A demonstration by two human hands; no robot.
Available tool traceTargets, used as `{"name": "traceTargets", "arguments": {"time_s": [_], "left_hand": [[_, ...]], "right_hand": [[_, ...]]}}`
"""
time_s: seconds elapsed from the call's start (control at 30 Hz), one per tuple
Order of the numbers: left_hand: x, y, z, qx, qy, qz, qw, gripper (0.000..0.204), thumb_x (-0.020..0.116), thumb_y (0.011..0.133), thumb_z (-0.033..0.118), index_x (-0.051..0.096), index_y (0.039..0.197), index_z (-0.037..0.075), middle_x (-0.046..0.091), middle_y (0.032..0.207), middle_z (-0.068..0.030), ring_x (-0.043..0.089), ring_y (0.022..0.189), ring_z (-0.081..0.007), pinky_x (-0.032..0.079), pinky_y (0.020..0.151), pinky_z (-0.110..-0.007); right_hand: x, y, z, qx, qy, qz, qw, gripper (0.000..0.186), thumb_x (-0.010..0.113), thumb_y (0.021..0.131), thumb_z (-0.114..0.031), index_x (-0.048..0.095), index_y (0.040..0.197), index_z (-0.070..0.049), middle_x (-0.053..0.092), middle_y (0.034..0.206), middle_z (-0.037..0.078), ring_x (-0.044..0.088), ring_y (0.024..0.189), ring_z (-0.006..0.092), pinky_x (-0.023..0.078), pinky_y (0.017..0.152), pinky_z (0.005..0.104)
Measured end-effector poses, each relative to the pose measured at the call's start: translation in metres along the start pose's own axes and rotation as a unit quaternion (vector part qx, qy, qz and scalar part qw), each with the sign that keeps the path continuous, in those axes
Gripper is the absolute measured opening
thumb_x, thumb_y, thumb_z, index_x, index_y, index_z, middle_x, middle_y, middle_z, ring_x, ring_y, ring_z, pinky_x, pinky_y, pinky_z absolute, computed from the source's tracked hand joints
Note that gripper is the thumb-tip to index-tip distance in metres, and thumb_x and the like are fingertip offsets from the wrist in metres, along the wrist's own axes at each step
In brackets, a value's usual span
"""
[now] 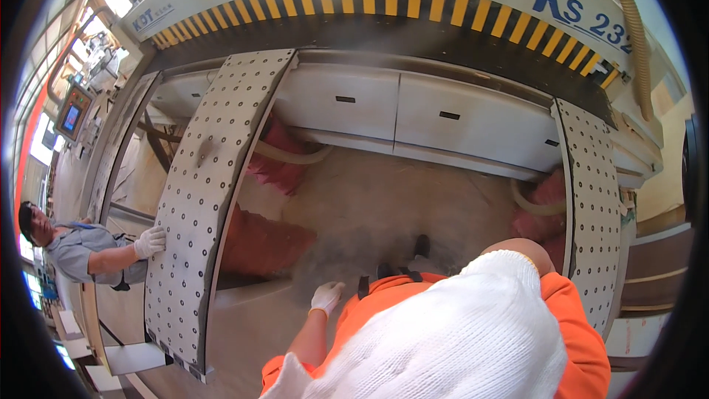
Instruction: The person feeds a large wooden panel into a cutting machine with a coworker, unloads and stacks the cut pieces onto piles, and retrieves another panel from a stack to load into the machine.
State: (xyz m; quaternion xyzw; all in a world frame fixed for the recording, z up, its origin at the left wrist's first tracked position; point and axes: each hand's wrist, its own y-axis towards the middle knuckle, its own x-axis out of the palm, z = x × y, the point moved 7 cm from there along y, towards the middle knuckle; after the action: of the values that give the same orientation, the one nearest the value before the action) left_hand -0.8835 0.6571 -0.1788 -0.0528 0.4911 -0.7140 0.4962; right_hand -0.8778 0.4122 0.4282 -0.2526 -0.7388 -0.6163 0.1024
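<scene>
My left hand [327,298], in a white knit glove, hangs low at my side by my orange clothing [380,303]. It holds nothing that I can see, and its fingers look loosely stretched. Raised very close to the camera, my right hand [450,332] fills the lower middle with the back of its white glove. Its fingers run past the lower edge, so whatever they touch is hidden. Neither hand is on the machine [413,37], a long grey one with a yellow-and-black striped guard, which stands ahead of me.
Two support tables [214,140] [591,177] dotted with small round fittings reach out from the machine. A co-worker [96,255] at left rests a gloved hand [150,242] on the left table. Red bags [266,244] and hoses lie below; a control screen [72,117] stands far left.
</scene>
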Motion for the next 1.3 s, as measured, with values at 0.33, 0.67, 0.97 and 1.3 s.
{"name": "traceTargets", "arguments": {"time_s": [0.33, 0.67, 0.97, 1.3], "left_hand": [[0.004, 0.013, -0.014, 0.016, 0.033, -0.007, 0.999, 0.048, 0.067, 0.105, 0.046, 0.083, 0.114, 0.002, 0.08, 0.091, -0.0123, 0.075, 0.084, -0.0249, 0.056, 0.083, -0.041], [0.009, 0.02, -0.016, 0.033, 0.015, -0.014, 0.999, 0.047, 0.067, 0.105, 0.046, 0.083, 0.111, 0.002, 0.08, 0.09, -0.0111, 0.074, 0.084, -0.024, 0.056, 0.082, -0.041], [0.008, 0.01, -0.014, 0.029, 0.025, -0.004, 0.999, 0.05, 0.066, 0.103, 0.048, 0.084, 0.113, 0.003, 0.083, 0.097, -0.0141, 0.078, 0.092, -0.0276, 0.058, 0.088, -0.042], [0.009, 0.001, -0.011, 0.021, 0.086, -0.015, 0.996, 0.055, 0.064, 0.106, 0.051, 0.083, 0.128, 0.005, 0.084, 0.119, -0.0173, 0.079, 0.111, -0.0325, 0.059, 0.103, -0.042]], "right_hand": [[-0.01, -0.022, -0.009, -0.224, -0.068, -0.001, 0.972, 0.051, 0.095, 0.089, -0.049, 0.067, 0.086, -0.007, 0.066, 0.081, 0.008, 0.06, 0.058, 0.0225, 0.053, 0.056, 0.0349], [-0.008, -0.025, -0.006, -0.099, -0.152, 0.092, 0.979, 0.05, 0.09, 0.093, -0.052, 0.07, 0.088, -0.007, 0.068, 0.076, 0.002, 0.064, 0.056, 0.0206, 0.059, 0.062, 0.037], [-0.011, -0.016, -0.014, -0.074, -0.183, 0.001, 0.98, 0.037, 0.085, 0.105, -0.039, 0.074, 0.09, -0.007, 0.075, 0.08, 0.006, 0.072, 0.06, 0.0259, 0.063, 0.066, 0.0392], [-0.019, -0.044, -0.016, -0.017, -0.185, 0.115, 0.976, 0.042, 0.07, 0.11, -0.041, 0.071, 0.09, -0.004, 0.074, 0.08, 0.01, 0.07, 0.061, 0.0252, 0.064, 0.073, 0.0424]]}}
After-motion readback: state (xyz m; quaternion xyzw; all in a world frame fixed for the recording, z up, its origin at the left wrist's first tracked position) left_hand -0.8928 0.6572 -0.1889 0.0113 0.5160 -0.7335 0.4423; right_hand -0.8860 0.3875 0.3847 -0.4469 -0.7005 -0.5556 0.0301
